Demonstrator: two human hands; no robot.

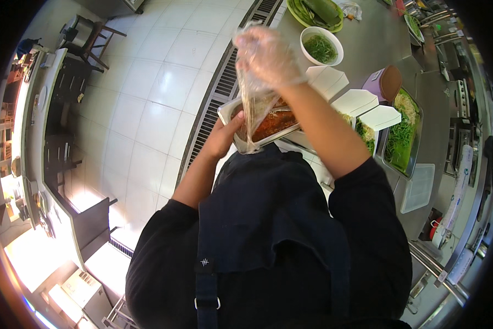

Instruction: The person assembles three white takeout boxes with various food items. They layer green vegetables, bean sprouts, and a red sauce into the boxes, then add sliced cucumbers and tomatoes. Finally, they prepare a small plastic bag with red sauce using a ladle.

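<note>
My left hand [222,136], bare, grips the left side of a metal tray [290,131] close to my body, thumb over the rim. Inside lies reddish-brown food in sauce [271,125]. My right hand [268,55] wears a clear plastic glove and is raised above the tray, fingers closed on clear plastic film [247,101]. That film hangs from the fingers down over the tray's left part, partly covering the food. Whether it is a loose sheet or a bag I cannot tell. My right forearm hides some of the counter behind it.
Right of the tray stand several open white takeaway boxes [381,117], a purple container [375,85] and a tray of chopped greens [417,140]. Farther off are a white bowl of greens [341,50] and a green leaf-filled plate [341,24]. A floor drain grate [216,90] runs along the left.
</note>
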